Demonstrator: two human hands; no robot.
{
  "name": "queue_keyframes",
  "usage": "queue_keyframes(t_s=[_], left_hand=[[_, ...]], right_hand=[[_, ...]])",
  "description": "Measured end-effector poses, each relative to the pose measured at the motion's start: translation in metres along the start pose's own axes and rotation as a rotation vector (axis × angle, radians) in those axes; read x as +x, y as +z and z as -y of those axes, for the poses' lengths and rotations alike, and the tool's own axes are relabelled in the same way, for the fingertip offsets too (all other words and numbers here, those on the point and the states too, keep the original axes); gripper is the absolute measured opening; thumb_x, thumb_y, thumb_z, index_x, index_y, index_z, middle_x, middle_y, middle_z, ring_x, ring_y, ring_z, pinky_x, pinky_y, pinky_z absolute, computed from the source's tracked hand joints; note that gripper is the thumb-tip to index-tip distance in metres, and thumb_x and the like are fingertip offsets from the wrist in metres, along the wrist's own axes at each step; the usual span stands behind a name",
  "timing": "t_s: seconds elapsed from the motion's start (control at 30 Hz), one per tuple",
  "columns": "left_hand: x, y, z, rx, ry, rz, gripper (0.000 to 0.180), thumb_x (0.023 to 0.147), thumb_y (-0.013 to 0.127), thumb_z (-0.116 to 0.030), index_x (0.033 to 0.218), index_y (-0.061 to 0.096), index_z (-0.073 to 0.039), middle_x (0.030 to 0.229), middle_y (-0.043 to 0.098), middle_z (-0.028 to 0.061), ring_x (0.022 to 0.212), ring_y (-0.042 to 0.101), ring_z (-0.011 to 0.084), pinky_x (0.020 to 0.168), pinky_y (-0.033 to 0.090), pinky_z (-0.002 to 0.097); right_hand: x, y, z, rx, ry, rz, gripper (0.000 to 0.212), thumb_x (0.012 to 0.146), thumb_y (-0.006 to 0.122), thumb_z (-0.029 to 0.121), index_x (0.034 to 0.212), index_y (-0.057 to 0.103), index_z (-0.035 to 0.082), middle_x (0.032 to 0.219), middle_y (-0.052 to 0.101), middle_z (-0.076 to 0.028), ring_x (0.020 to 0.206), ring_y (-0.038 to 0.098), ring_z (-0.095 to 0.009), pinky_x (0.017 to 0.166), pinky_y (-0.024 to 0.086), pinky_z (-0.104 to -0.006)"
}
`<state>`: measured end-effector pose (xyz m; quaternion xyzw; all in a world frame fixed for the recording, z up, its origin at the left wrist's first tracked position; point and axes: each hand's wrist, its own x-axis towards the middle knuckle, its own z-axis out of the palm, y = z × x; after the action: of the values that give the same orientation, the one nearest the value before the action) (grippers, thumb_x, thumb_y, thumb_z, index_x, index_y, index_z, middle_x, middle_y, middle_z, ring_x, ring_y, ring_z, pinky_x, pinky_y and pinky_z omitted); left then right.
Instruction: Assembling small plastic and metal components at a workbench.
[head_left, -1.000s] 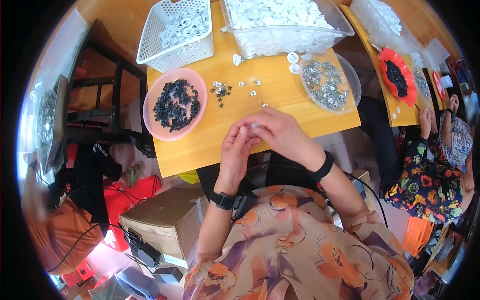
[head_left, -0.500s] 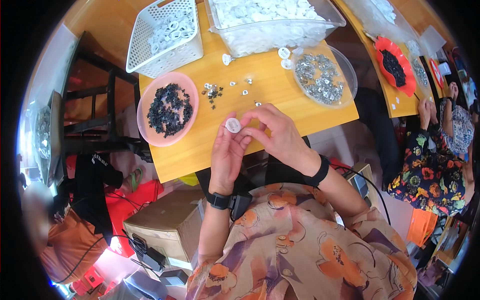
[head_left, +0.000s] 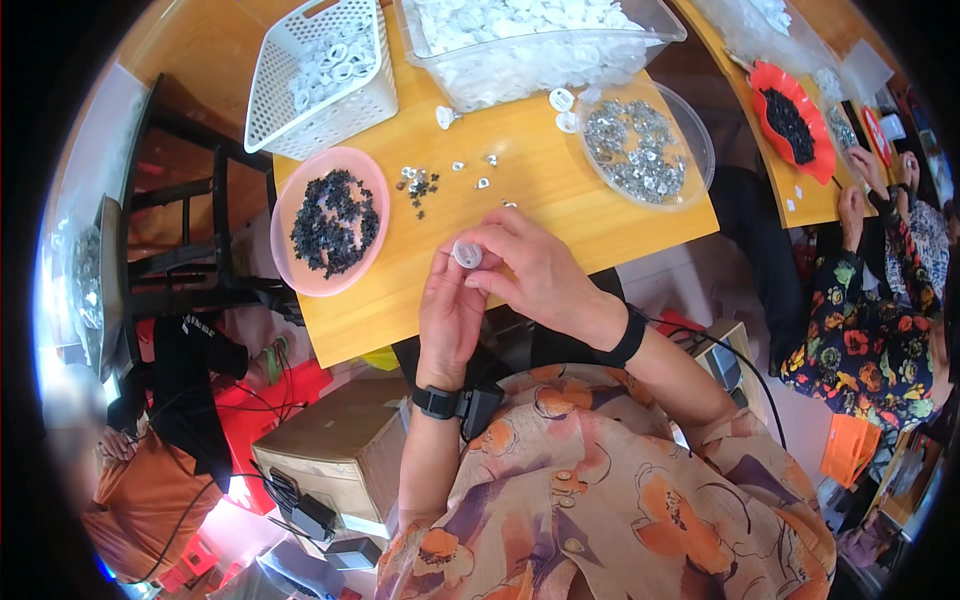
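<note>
Inward came my right hand (head_left: 535, 268), finger and thumb closing on the white round piece (head_left: 466, 255) they had been just beside half a second earlier! Beneath stretched the yellow table (head_left: 405, 310); at its far side stood the clear tub (head_left: 500, 88), then the white basket (head_left: 325, 115) and, nearer me, the pink dish (head_left: 281, 240). My left hand (head_left: 447, 315) pinched too, steadying that little piece above the wood.
</note>
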<state>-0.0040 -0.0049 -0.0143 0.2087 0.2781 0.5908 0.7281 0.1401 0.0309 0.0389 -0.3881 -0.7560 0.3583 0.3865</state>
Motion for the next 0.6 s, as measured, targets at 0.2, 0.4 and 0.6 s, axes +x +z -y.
queue_keyframes(t_s=[0.2, 0.4, 0.6], left_hand=[[-0.003, 0.013, 0.006, 0.048, 0.096, -0.116, 0.041, 0.093, 0.050, -0.006, 0.131, 0.036, -0.004, 0.127, 0.047, 0.0119, 0.114, 0.051, 0.0220, 0.101, 0.041, 0.0346], [-0.001, 0.022, 0.020, 0.393, 0.301, -0.226, 0.043, 0.092, 0.050, -0.002, 0.132, 0.035, -0.005, 0.140, 0.039, 0.0157, 0.120, 0.048, 0.0212, 0.101, 0.041, 0.0318], [-0.005, 0.025, 0.015, 0.373, 0.317, -0.184, 0.042, 0.090, 0.049, 0.002, 0.131, 0.038, -0.003, 0.141, 0.038, 0.0167, 0.122, 0.047, 0.0209, 0.101, 0.040, 0.0319]], right_hand=[[0.000, 0.001, -0.002, -0.083, -0.002, -0.154, 0.020, 0.076, 0.068, 0.013, 0.090, 0.057, 0.004, 0.087, 0.055, -0.011, 0.079, 0.057, -0.029, 0.067, 0.046, -0.0380], [-0.004, 0.002, -0.002, -0.005, 0.150, -0.067, 0.014, 0.081, 0.063, 0.017, 0.084, 0.057, 0.004, 0.077, 0.060, -0.013, 0.072, 0.060, -0.031, 0.061, 0.046, -0.0400], [-0.009, 0.006, -0.011, 0.013, 0.086, -0.049, 0.009, 0.082, 0.061, 0.011, 0.087, 0.058, 0.004, 0.079, 0.059, -0.013, 0.070, 0.060, -0.030, 0.059, 0.047, -0.0376]])
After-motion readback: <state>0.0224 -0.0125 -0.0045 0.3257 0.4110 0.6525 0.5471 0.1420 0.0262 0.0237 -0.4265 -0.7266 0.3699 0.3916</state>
